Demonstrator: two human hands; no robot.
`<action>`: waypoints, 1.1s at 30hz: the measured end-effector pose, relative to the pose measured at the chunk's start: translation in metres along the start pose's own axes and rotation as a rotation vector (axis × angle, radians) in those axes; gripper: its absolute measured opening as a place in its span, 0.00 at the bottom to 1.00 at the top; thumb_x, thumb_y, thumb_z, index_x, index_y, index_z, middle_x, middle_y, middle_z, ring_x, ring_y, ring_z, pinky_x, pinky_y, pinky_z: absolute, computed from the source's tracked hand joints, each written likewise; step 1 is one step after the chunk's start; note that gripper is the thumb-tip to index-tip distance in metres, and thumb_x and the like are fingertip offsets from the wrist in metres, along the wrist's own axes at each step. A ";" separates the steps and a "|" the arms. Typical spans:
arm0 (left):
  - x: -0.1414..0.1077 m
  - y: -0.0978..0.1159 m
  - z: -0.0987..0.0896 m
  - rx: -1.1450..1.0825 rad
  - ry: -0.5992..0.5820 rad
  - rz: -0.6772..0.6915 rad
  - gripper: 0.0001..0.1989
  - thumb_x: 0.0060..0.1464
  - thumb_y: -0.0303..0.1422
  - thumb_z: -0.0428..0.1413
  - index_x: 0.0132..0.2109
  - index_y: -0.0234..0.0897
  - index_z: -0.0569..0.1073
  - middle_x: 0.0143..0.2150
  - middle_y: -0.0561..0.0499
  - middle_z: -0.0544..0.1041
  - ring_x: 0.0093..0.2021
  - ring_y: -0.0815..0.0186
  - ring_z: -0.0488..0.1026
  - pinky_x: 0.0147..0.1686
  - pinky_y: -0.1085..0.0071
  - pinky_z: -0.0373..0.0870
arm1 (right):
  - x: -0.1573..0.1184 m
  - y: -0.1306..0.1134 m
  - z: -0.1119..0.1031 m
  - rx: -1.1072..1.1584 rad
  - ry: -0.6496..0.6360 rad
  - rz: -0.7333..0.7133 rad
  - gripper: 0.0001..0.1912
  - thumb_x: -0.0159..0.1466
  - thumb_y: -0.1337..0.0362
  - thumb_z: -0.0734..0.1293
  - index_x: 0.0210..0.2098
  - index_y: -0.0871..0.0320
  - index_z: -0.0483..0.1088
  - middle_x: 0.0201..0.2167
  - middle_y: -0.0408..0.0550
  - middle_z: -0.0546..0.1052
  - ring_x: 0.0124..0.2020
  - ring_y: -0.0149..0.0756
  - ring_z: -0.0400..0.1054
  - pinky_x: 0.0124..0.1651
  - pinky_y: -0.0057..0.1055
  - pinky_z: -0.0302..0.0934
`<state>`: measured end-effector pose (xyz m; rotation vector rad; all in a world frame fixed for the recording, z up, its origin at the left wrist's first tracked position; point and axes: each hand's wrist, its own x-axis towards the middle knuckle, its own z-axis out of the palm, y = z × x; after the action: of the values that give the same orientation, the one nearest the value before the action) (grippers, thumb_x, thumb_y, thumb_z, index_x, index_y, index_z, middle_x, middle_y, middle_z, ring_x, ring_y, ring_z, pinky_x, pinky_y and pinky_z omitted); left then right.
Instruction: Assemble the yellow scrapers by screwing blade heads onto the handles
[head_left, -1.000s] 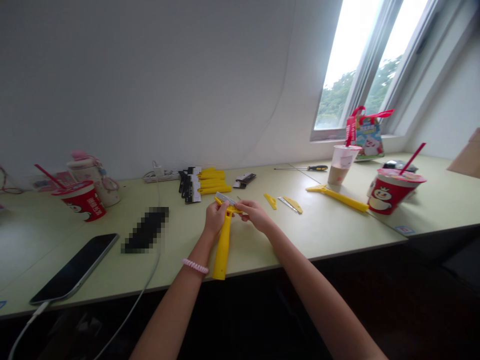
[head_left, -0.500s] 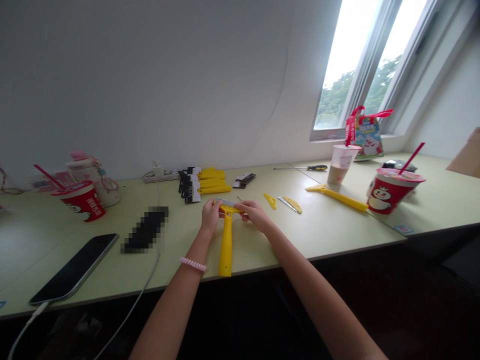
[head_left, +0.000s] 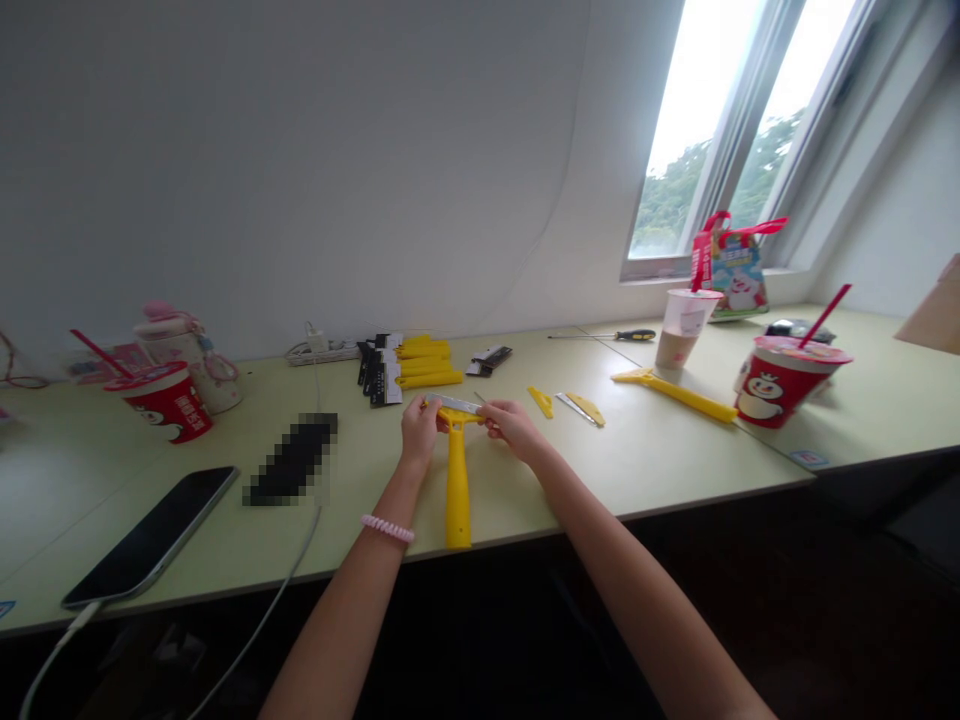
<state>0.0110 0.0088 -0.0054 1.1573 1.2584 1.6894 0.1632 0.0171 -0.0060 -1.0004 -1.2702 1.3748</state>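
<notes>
A yellow scraper [head_left: 458,490] is held at its wide head, its handle pointing toward me at the table's front edge. My left hand [head_left: 420,430] grips the left end of the head, where a metal blade [head_left: 453,404] lies along the top. At the blade's right end, my right hand [head_left: 510,428] pinches with thumb and fingers. To the right on the table lie a small yellow piece [head_left: 540,402], another yellow piece with a metal strip [head_left: 581,409], and a second yellow scraper [head_left: 675,392].
Yellow handles [head_left: 427,362] and black-and-white packets [head_left: 384,372] lie behind my hands. A screwdriver [head_left: 634,336], a clear cup [head_left: 682,330] and a red cup [head_left: 784,385] stand or lie right. At left are another red cup [head_left: 169,405] and a phone [head_left: 154,535].
The scraper's handle has swung slightly to the right, and its head has turned a little. Both hands remain at the head in nearly the same places.
</notes>
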 end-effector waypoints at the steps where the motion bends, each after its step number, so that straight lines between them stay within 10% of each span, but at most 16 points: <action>1: 0.000 0.000 0.000 0.005 0.000 -0.002 0.08 0.42 0.35 0.53 0.25 0.35 0.64 0.18 0.57 0.66 0.17 0.73 0.65 0.17 0.77 0.64 | 0.000 0.000 0.000 -0.002 0.005 -0.002 0.06 0.49 0.65 0.65 0.19 0.62 0.65 0.16 0.41 0.64 0.17 0.22 0.53 0.19 0.22 0.46; 10: 0.001 -0.003 -0.002 0.040 0.029 0.008 0.07 0.42 0.34 0.52 0.24 0.36 0.62 0.18 0.57 0.65 0.18 0.73 0.64 0.17 0.77 0.63 | 0.000 -0.001 -0.003 -0.312 0.041 -0.028 0.12 0.54 0.58 0.62 0.24 0.60 0.69 0.18 0.44 0.67 0.17 0.27 0.57 0.21 0.26 0.52; 15: 0.003 -0.005 -0.003 0.077 0.045 -0.007 0.07 0.42 0.34 0.51 0.24 0.36 0.63 0.18 0.57 0.64 0.17 0.72 0.64 0.17 0.76 0.63 | 0.010 -0.002 -0.031 -0.942 0.536 -0.292 0.13 0.58 0.60 0.59 0.34 0.60 0.72 0.35 0.55 0.73 0.41 0.43 0.62 0.43 0.38 0.55; 20: 0.003 -0.007 -0.002 0.081 0.027 -0.005 0.06 0.42 0.33 0.52 0.23 0.37 0.62 0.17 0.57 0.65 0.17 0.72 0.64 0.16 0.77 0.63 | 0.018 -0.003 -0.061 -1.383 0.715 -0.068 0.14 0.57 0.65 0.61 0.36 0.69 0.71 0.43 0.69 0.66 0.48 0.56 0.54 0.45 0.47 0.47; 25: 0.003 -0.006 -0.002 0.077 0.029 -0.001 0.06 0.41 0.33 0.52 0.23 0.37 0.62 0.17 0.57 0.65 0.17 0.72 0.64 0.16 0.76 0.63 | 0.018 0.000 -0.067 -1.394 0.710 0.032 0.12 0.57 0.66 0.60 0.37 0.68 0.69 0.41 0.65 0.68 0.45 0.53 0.57 0.43 0.44 0.48; 33: 0.002 -0.006 -0.001 0.083 0.011 -0.005 0.06 0.42 0.33 0.52 0.23 0.37 0.62 0.18 0.57 0.65 0.17 0.71 0.65 0.16 0.75 0.64 | 0.017 0.001 -0.046 -0.945 0.494 -0.229 0.06 0.58 0.67 0.54 0.36 0.58 0.58 0.24 0.46 0.67 0.26 0.36 0.60 0.31 0.31 0.50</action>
<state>0.0092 0.0122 -0.0107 1.1932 1.3482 1.6561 0.2047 0.0422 -0.0111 -1.6244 -1.5840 0.2487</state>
